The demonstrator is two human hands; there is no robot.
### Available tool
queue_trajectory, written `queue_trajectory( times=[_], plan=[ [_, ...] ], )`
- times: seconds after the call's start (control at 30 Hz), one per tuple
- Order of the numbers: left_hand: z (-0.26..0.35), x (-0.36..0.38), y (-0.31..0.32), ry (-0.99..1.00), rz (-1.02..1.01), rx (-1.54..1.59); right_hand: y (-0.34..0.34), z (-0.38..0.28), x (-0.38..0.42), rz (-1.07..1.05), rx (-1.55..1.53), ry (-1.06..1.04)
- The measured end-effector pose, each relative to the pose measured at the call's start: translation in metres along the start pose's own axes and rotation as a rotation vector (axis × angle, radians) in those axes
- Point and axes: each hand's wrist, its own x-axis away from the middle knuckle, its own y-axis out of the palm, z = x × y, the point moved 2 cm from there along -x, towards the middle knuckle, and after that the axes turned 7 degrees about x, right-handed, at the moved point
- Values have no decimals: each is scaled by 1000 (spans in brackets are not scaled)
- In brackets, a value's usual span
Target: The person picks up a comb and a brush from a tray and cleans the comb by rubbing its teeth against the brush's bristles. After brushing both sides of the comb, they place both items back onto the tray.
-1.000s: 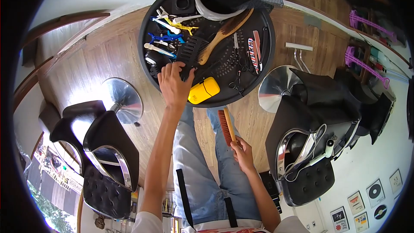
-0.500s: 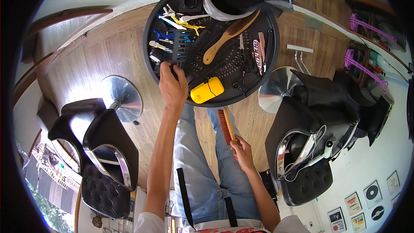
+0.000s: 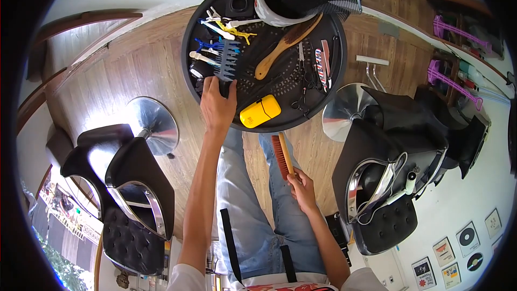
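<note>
Over the left side of a round black tray [image 3: 188, 83], my left hand [image 3: 218, 103] pinches the handle of a dark wide-toothed comb [image 3: 228, 60]. Its teeth point away from me, above several hair clips [image 3: 221, 29]. My right hand [image 3: 302, 191], lower and in front of my right leg, grips a wooden brush [image 3: 282, 156] with reddish bristles, held upright. A yellow case [image 3: 260, 111] lies near the tray's front edge, to the right of my left hand. Behind it rests a wooden-handled brush [image 3: 274, 60].
Scissors [image 3: 302, 102] and a striped razor [image 3: 322, 67] lie on the tray's right side. A white pot [image 3: 263, 5] holding black combs stands at the back. Black salon chairs flank me, left [image 3: 132, 167] and right [image 3: 366, 145]; a corded styling tool [image 3: 404, 188] hangs on the right one.
My left hand has turned the comb, so its teeth now show more broadly on both sides. The right hand and its brush have stayed nearly still.
</note>
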Motion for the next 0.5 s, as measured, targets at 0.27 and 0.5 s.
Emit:
queue_trajectory(
  times=[0.27,0.5],
  plan=[
    [-34,0,17,-238,-39,500,4,-6,-73,-72,-78,-18],
    [-65,-19,76,-549,-132,1137,-7,-61,-188,-36,230,-431]
  ],
)
